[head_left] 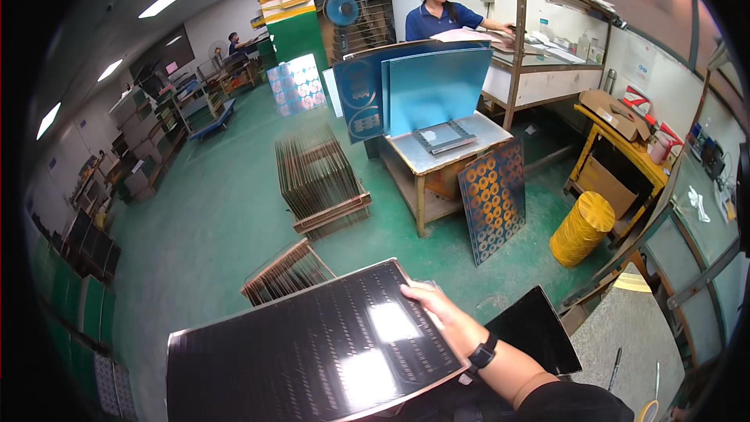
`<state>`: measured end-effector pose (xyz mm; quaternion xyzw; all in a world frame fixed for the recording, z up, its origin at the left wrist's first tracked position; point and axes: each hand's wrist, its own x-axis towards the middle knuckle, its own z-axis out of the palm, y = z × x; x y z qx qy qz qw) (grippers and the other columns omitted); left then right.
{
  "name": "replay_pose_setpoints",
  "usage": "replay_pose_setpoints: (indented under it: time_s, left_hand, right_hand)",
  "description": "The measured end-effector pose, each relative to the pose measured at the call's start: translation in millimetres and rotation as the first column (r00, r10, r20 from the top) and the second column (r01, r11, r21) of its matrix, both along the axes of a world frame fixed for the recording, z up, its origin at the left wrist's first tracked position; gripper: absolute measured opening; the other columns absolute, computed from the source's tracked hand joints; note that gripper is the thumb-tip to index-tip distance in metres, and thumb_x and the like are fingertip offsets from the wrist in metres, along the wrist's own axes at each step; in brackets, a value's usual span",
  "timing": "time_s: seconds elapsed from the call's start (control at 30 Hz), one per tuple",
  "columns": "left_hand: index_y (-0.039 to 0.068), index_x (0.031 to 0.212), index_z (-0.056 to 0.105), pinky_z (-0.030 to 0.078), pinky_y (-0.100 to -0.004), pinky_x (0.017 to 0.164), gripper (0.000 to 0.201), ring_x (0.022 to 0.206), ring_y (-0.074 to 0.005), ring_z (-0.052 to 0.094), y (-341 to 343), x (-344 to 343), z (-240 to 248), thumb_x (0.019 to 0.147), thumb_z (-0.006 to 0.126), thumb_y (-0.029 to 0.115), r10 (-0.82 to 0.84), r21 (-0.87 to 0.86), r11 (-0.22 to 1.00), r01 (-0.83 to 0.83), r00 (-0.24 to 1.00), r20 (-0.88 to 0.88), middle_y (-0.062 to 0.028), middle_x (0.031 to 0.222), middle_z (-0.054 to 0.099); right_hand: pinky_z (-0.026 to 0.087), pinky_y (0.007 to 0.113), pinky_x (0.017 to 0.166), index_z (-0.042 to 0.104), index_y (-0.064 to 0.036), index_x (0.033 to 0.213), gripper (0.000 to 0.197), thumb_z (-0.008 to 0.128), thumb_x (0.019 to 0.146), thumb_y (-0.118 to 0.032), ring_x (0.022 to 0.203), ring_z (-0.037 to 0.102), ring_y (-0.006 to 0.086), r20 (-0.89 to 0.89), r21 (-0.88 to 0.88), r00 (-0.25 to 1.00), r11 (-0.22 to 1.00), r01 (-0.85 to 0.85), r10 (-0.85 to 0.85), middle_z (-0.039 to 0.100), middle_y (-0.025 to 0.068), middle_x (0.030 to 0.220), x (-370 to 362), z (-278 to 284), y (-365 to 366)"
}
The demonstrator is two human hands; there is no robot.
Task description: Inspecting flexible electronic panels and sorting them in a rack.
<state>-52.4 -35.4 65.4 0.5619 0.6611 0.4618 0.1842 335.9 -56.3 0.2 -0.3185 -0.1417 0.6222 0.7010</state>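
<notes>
A large glossy black panel (273,352) with rows of small marks and a thin pale edge fills the lower middle, tilted and reflecting the ceiling lights. My right hand (432,303) is closed on its far right edge, the thumb lying over the top face. That wrist wears a dark watch (483,352). My left hand is out of sight. Just beyond the panel's far edge stands a small slotted rack (285,272), partly covered by the panel. Another black panel (539,334) lies behind my right forearm.
A bigger wire rack (316,176) stands on the green floor ahead. Blue panels (437,90) lean upright on a table (461,152); a panel with orange rings (496,202) rests against it. Right are a yellow-wrapped bin (582,228) and a grey worktop (625,336). A person (444,16) works behind.
</notes>
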Motion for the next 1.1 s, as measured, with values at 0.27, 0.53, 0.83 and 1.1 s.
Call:
replay_pose_setpoints:
  time_s: [0.27, 0.53, 0.83, 1.1]
  left_hand:
    - [0.005, 0.124, 0.049, 0.042, -0.0402, 0.098, 0.034, 0.111, -0.0218, 0.052, -5.4, 84.3, -31.6, 0.091, 0.054, 0.013, -0.226, 0.232, 0.889, 0.395, -0.061, 0.972, -0.0089, 0.122, 0.054]
    - [0.007, 0.134, 0.036, 0.042, -0.0408, 0.099, 0.048, 0.115, -0.0244, 0.049, 1.3, 52.2, -39.3, 0.090, 0.054, 0.006, -0.227, 0.175, 0.876, 0.449, 0.065, 0.972, -0.0097, 0.126, 0.049]
    - [0.005, 0.133, 0.036, 0.044, -0.0370, 0.095, 0.057, 0.112, -0.0223, 0.052, 5.4, 36.5, -51.0, 0.084, 0.064, 0.010, -0.272, 0.109, 0.811, 0.575, 0.205, 0.940, -0.0100, 0.125, 0.051]
    - [0.001, 0.136, 0.032, 0.040, -0.0349, 0.096, 0.056, 0.114, -0.0186, 0.050, 14.2, 24.4, -43.7, 0.091, 0.054, 0.024, -0.375, 0.127, 0.679, 0.723, 0.193, 0.907, -0.0097, 0.126, 0.051]
  right_hand:
    - [0.046, 0.035, 0.091, 0.045, -0.0031, 0.123, 0.035, 0.055, 0.090, -0.009, 0.104, 0.056, 0.0196, -0.204, 0.291, 0.941, 0.934, -0.206, 0.271, 0.056, 0.0086, 0.116, -78.9, -9.7, 11.2]
    - [0.050, 0.042, 0.084, 0.035, -0.0037, 0.136, 0.054, 0.058, 0.089, -0.017, 0.100, 0.060, 0.0232, -0.018, 0.146, 0.968, 0.958, -0.247, 0.252, 0.058, 0.0131, 0.115, -38.6, -9.5, -17.8]
    - [0.043, 0.030, 0.093, 0.033, 0.0010, 0.136, 0.059, 0.060, 0.088, -0.018, 0.112, 0.052, 0.0169, 0.256, 0.106, 0.896, 0.911, -0.399, 0.362, 0.052, 0.0107, 0.125, -33.9, 4.8, -4.1]
    - [0.039, 0.031, 0.096, 0.037, -0.0013, 0.133, 0.062, 0.068, 0.082, -0.018, 0.113, 0.049, 0.0157, 0.341, 0.068, 0.884, 0.930, -0.362, 0.320, 0.050, 0.0076, 0.126, -40.8, -2.0, 0.8]
